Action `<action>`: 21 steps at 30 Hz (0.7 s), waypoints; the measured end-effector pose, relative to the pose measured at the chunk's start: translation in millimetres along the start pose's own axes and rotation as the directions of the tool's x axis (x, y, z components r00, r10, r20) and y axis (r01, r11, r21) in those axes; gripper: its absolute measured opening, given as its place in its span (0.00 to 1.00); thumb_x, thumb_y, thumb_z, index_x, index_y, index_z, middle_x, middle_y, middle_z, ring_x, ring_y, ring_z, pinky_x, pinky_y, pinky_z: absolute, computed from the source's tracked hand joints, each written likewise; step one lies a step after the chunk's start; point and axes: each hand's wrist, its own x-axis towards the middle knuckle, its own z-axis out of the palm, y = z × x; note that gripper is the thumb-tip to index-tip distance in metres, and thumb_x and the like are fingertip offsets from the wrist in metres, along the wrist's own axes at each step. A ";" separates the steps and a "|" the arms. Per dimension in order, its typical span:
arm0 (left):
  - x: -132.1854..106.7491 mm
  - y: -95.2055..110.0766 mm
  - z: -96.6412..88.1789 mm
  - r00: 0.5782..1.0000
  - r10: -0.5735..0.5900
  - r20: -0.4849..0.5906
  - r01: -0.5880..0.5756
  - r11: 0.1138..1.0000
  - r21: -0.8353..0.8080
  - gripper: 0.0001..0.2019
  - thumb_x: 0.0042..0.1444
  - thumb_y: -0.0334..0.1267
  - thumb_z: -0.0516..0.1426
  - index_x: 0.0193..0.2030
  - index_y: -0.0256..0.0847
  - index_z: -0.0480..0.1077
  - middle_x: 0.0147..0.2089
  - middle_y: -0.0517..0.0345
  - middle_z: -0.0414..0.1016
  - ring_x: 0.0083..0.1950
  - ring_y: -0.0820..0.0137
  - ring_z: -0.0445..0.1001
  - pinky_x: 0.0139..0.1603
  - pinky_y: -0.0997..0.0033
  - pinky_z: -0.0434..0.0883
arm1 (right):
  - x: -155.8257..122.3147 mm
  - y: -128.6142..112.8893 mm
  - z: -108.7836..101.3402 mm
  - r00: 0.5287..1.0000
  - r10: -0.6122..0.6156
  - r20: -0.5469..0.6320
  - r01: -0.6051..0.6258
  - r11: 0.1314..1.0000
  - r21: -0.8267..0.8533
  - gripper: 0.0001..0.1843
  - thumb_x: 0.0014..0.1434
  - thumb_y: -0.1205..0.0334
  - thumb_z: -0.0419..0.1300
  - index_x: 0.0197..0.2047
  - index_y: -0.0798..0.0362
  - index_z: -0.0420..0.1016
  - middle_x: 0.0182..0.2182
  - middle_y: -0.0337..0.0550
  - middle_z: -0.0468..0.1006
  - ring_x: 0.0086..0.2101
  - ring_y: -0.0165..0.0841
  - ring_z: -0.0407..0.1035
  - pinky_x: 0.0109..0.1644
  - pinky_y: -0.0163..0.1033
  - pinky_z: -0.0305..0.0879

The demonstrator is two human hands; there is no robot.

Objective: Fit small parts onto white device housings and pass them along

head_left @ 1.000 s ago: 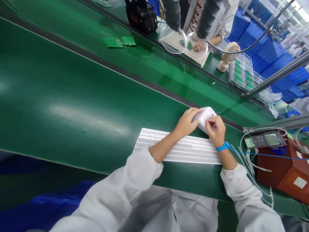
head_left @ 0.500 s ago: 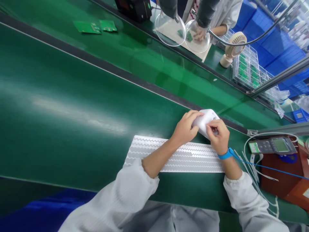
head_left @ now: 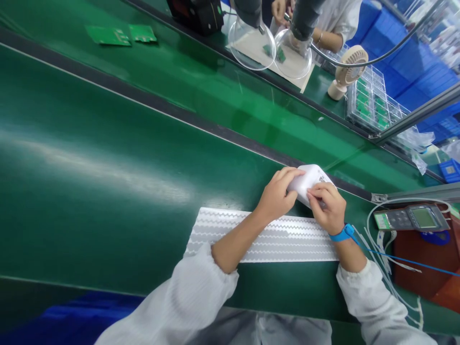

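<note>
A white, rounded plastic housing [head_left: 305, 180] with a small dark printed code near its far right end rests near the dark strip of the bench. My left hand [head_left: 279, 194] is wrapped round its left end, thumb on the near side and fingers over the top. My right hand [head_left: 327, 207] has thumb and forefinger pinched together against the housing's near face; whatever lies between the fingertips is too small to make out. A blue wrist strap [head_left: 342, 233] circles my right wrist. Beneath my forearms lies a white sheet with wavy grey rows [head_left: 215, 232].
A handheld meter [head_left: 411, 218] and loose white cables lie at right by a brown box [head_left: 420, 263]. Green circuit boards [head_left: 108, 36] ride on the green belt beyond the dark strip. Across it are a small fan [head_left: 350, 67], clear trays [head_left: 373, 103] and a co-worker's hands.
The green boards on the belt have shifted left. My right hand stays pinched at the housing, slightly lower and to the right, with more of the printed code showing. The co-worker's hand has lifted.
</note>
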 end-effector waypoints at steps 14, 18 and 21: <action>-0.1 -4.7 -3.9 0.999 -0.017 0.035 0.017 1.000 -0.004 0.31 0.56 0.27 0.52 0.66 0.44 0.76 0.66 0.48 0.78 0.65 0.56 0.77 0.61 0.55 0.78 | -17.0 11.9 9.3 0.998 0.068 0.007 -0.068 0.996 0.049 0.19 0.72 0.69 0.56 0.51 0.45 0.88 0.47 0.47 0.86 0.46 0.42 0.82 0.51 0.50 0.80; -0.8 -4.5 -5.5 0.998 -0.014 0.058 0.014 1.000 0.008 0.29 0.59 0.29 0.53 0.67 0.45 0.75 0.67 0.47 0.77 0.65 0.56 0.77 0.60 0.56 0.78 | -18.3 14.5 17.0 0.998 0.061 0.034 -0.062 0.997 0.038 0.19 0.70 0.71 0.56 0.47 0.46 0.88 0.47 0.48 0.86 0.47 0.42 0.80 0.53 0.50 0.79; -2.1 -3.7 -5.3 0.996 -0.015 0.091 0.009 0.998 0.063 0.23 0.69 0.38 0.57 0.69 0.45 0.72 0.69 0.45 0.75 0.67 0.54 0.76 0.62 0.54 0.78 | -15.4 18.6 16.2 0.992 0.123 -0.018 -0.119 0.983 0.141 0.21 0.69 0.73 0.54 0.47 0.46 0.88 0.45 0.46 0.86 0.45 0.40 0.81 0.53 0.48 0.79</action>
